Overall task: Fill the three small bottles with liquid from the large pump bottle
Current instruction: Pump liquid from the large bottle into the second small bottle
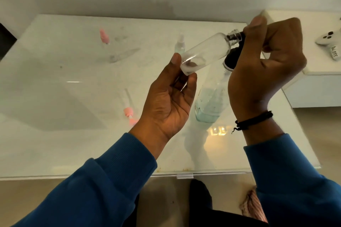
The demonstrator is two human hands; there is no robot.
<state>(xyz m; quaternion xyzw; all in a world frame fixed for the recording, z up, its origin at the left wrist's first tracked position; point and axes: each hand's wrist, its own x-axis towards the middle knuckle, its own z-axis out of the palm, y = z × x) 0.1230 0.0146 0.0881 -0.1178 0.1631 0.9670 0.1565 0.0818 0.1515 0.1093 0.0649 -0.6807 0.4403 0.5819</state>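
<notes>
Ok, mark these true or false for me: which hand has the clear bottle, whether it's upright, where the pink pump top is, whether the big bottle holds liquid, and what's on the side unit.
1. The left hand holds the clear small bottle by its base. True.
2. That bottle is held upright. False: it is tilted, neck up toward the right hand.
3. The pink pump top lies on the glass table. True.
4. The large bottle is empty. False: pale liquid fills its lower part.
5. A game controller sits on the white unit at right. True.
6. The right hand rests flat on the table. False: it is raised, fingers at the bottle's neck.
</notes>
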